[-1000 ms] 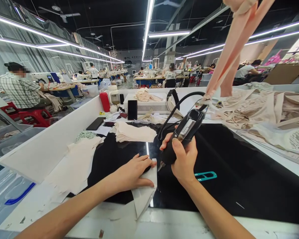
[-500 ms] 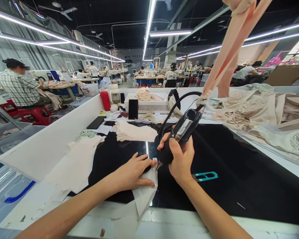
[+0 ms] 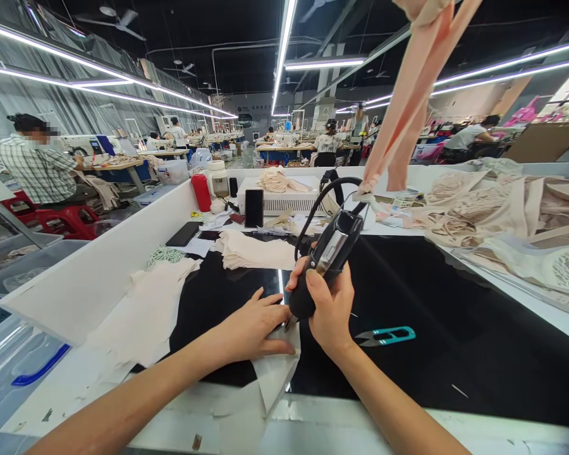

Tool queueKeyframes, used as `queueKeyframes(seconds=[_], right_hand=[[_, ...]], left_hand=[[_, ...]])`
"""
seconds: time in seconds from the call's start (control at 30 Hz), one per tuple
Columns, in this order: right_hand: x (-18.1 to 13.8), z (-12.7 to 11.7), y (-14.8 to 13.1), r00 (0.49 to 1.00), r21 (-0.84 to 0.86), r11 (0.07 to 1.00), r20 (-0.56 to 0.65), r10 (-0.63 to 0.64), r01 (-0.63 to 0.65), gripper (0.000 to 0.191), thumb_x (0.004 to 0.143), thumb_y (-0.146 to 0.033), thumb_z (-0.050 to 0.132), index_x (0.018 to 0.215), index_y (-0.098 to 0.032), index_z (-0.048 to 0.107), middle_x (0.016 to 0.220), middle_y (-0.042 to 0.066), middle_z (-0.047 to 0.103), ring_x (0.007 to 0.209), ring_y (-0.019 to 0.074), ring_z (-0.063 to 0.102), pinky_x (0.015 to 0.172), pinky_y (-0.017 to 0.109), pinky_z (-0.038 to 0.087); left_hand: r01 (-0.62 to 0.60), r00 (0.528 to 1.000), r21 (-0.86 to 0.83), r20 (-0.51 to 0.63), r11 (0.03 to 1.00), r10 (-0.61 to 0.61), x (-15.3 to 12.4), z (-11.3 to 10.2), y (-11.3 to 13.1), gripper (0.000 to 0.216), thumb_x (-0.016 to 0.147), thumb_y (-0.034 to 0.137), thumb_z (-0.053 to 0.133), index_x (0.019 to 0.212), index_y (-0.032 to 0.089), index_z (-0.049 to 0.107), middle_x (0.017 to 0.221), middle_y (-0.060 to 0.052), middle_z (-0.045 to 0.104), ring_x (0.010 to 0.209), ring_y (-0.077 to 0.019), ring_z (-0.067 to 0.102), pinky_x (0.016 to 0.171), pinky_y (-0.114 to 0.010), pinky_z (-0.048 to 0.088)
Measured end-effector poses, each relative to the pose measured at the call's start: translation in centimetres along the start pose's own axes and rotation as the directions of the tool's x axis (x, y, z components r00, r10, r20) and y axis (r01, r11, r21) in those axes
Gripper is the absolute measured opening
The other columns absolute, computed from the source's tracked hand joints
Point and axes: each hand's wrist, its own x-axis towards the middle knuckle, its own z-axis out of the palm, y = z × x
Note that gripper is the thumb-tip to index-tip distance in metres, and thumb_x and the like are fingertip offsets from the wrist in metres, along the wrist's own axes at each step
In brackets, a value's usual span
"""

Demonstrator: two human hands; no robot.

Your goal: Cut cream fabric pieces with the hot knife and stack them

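Note:
My left hand lies with fingers stretched out on a piece of pale fabric, pressing it to the black work surface. In my right hand is a black corded hand tool, gripped with the thumb along its side. Its narrow tip points down at the fabric, close to the left index finger; whether it touches I cannot tell. A peach stretchy strap hangs from above, tied near the tool's cord end. Teal thread snips lie to the right of my right hand.
Stacked pale fabric pieces lie behind my hands, with more cut pieces at left. Phones and a white vented box are at the back. Beige garments heap at right. White walls edge the table. A seated person works at far left.
My right hand has moved the tool left and slightly down, bringing its tip across the fabric towards my left fingers. The strap swung left, uncovering the snips' blades. My left hand stays nearly still.

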Motion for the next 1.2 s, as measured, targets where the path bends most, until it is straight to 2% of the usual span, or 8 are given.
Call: queueKeyframes(seconds=[0.2, 0.3, 0.43, 0.77, 1.2], right_hand=[[0.6, -0.8, -0.4, 0.999, -0.004, 1.0, -0.049, -0.021, 0.02, 0.026, 0.091, -0.041, 0.08, 0.1, -0.027, 0.06, 0.082, -0.006, 0.071, 0.06, 0.0119, 0.065, 0.06, 0.027, 0.057], [1.1, -1.5, -0.3, 0.995, -0.034, 0.998, -0.087, -0.051, 0.048, 0.024, 0.092, -0.04, 0.079, 0.1, -0.026, 0.061, 0.083, -0.006, 0.07, 0.061, 0.0114, 0.065, 0.062, 0.027, 0.057], [1.5, -1.8, -0.1, 0.993, -0.044, 0.997, -0.099, -0.061, 0.057, 0.024, 0.093, -0.04, 0.079, 0.099, -0.026, 0.061, 0.082, -0.005, 0.07, 0.062, 0.0113, 0.065, 0.063, 0.027, 0.057], [1.2, -1.5, 0.1, 0.996, -0.05, 0.998, -0.081, -0.047, 0.043, 0.026, 0.091, -0.039, 0.08, 0.099, -0.026, 0.059, 0.082, -0.006, 0.071, 0.061, 0.0122, 0.065, 0.061, 0.028, 0.056], [0.5, -1.6, -0.6, 0.997, -0.049, 0.999, -0.078, -0.028, 0.024, 0.024, 0.093, -0.04, 0.078, 0.101, -0.027, 0.059, 0.083, -0.005, 0.07, 0.063, 0.012, 0.065, 0.064, 0.028, 0.057]], left_hand=[[0.007, 1.0, -0.018, 0.027, 1.0, -0.007, -0.3, -0.3, -0.2, 0.036, 0.094, 0.041, 0.085, 0.119, 0.025, 0.065, 0.144, -0.007, 0.069, 0.156, -0.0358, 0.043, 0.13, -0.074, 0.018], [0.021, 0.999, -0.035, 0.046, 0.999, -0.019, -0.5, -0.5, -0.4, 0.042, 0.093, 0.042, 0.085, 0.126, 0.027, 0.065, 0.151, -0.006, 0.065, 0.159, -0.0381, 0.039, 0.131, -0.074, 0.016], [0.031, 0.997, -0.039, 0.069, 0.999, -0.029, -0.5, -0.7, -0.5, 0.055, 0.093, 0.043, 0.086, 0.139, 0.029, 0.06, 0.144, -0.006, 0.069, 0.16, -0.0383, 0.037, 0.131, -0.073, 0.015], [0.013, 0.997, -0.039, 0.074, 0.999, -0.01, -0.3, -1.0, -0.4, 0.038, 0.091, 0.041, 0.087, 0.119, 0.027, 0.066, 0.159, -0.005, 0.058, 0.16, -0.0384, 0.038, 0.131, -0.074, 0.014], [0.019, 0.997, -0.04, 0.08, 0.999, -0.016, -0.2, -1.4, -0.3, 0.038, 0.091, 0.04, 0.087, 0.119, 0.027, 0.065, 0.144, -0.007, 0.068, 0.155, -0.0374, 0.045, 0.131, -0.071, 0.017]])
